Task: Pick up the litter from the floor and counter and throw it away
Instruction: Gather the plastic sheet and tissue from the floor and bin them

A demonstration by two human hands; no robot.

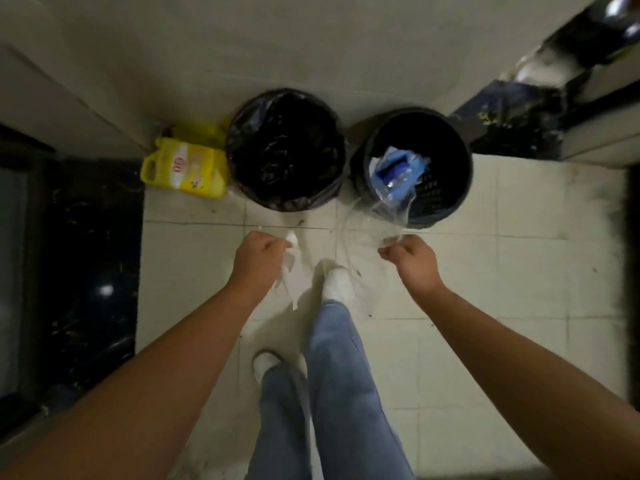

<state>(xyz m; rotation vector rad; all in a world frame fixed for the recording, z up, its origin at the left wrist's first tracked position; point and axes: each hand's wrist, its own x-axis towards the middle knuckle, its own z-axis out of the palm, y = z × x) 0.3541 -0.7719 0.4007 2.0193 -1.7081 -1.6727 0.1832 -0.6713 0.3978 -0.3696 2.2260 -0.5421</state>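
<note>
Two bins stand at the far wall. The left hand point(258, 252) is closed on crumpled white paper point(289, 268). The right hand point(410, 254) pinches a clear plastic bag point(388, 216) that reaches the right bin point(412, 168). Next, probably, drop both in.

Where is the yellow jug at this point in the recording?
In the head view, the yellow jug lies on the floor at upper left, against the wall, touching the left side of the bag-lined bin.
</note>
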